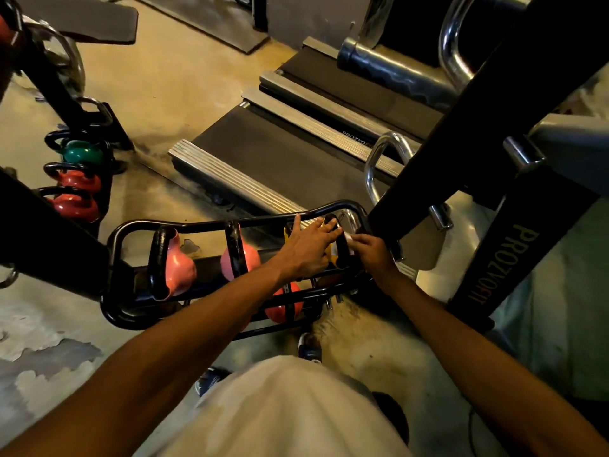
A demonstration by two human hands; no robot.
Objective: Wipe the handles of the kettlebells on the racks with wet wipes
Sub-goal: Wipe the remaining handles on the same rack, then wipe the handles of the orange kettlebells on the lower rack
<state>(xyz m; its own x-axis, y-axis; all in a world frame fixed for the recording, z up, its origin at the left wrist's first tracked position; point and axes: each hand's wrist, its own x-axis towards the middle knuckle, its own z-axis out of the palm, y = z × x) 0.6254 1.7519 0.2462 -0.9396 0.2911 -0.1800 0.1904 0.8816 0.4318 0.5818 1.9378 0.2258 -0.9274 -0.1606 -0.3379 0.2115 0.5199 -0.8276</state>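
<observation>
Glossy black-painted metal rack (230, 222), matt rubbery pink kettlebell (179, 268), ribbed bare-metal treadmill rails (230, 179).

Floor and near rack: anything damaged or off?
Yes. The floor coating is peeling in patches at lower left. The leftmost pink kettlebell looks misshapen, its coating apparently torn or dented. Nothing spilled.

Dim, warm yellow cast overall. Glare showed on the chrome bar (453, 44). Wide-angle bending at edges; slight blur throughout, shadows crushed to black.
</observation>
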